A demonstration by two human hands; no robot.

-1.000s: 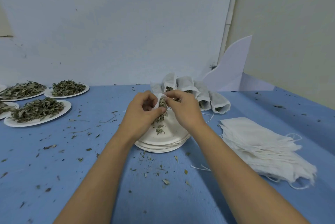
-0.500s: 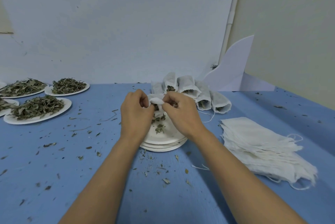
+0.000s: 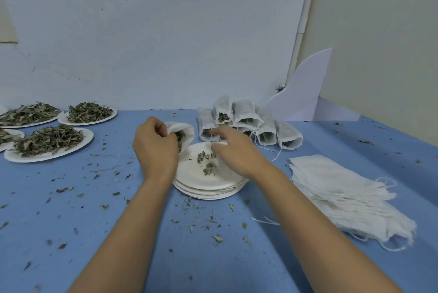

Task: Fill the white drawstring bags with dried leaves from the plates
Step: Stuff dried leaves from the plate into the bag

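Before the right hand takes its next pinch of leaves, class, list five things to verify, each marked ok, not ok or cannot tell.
1. White drawstring cloth bag gripped by the left hand, mouth open: ok.
2. Dried green leaves on the top white paper plate, plenty left: not ok, only scraps.
3. Heaped white plate of leaves at far left for refilling: ok.
4. Right hand empty: cannot tell, fingers blurred.
5. Flat stack of empty white bags at right: ok.

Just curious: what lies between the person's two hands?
Head view: a nearly empty white plate with few leaf scraps, between left hand and right hand.
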